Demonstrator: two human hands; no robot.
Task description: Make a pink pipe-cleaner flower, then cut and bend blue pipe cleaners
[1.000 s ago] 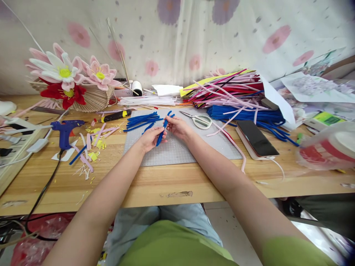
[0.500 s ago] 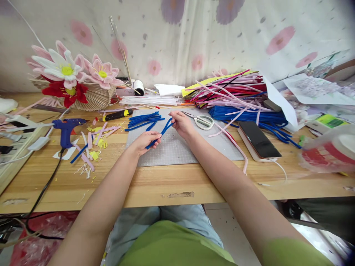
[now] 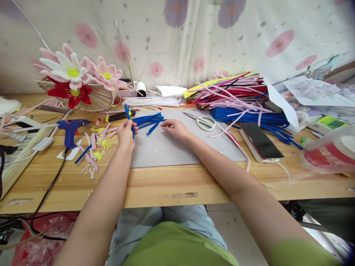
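Blue pipe cleaners point(image 3: 128, 111) stand upright in my left hand point(image 3: 127, 133), whose fingers are wrapped round them at the left edge of the grey cutting mat point(image 3: 172, 151). My right hand point(image 3: 174, 129) hovers over the mat with its fingers slightly apart and nothing visible between them. Near its fingertips lies a short blue piece point(image 3: 152, 129), and behind that a small pile of cut blue pipe cleaners point(image 3: 148, 119). Scissors point(image 3: 205, 123) with pale handles rest to the right of my right hand.
A blue glue gun point(image 3: 70, 131) and pink and yellow scraps point(image 3: 99, 154) are on the left, below fluffy flowers point(image 3: 72, 72). Bundles of blue stems point(image 3: 249, 117) and pink stems point(image 3: 235, 88) lie at the right, behind a phone point(image 3: 260, 140).
My left hand has moved left and up with the blue pipe cleaners, now held upright. My right hand has let go of them and opened, a little lower. The view has shifted slightly.
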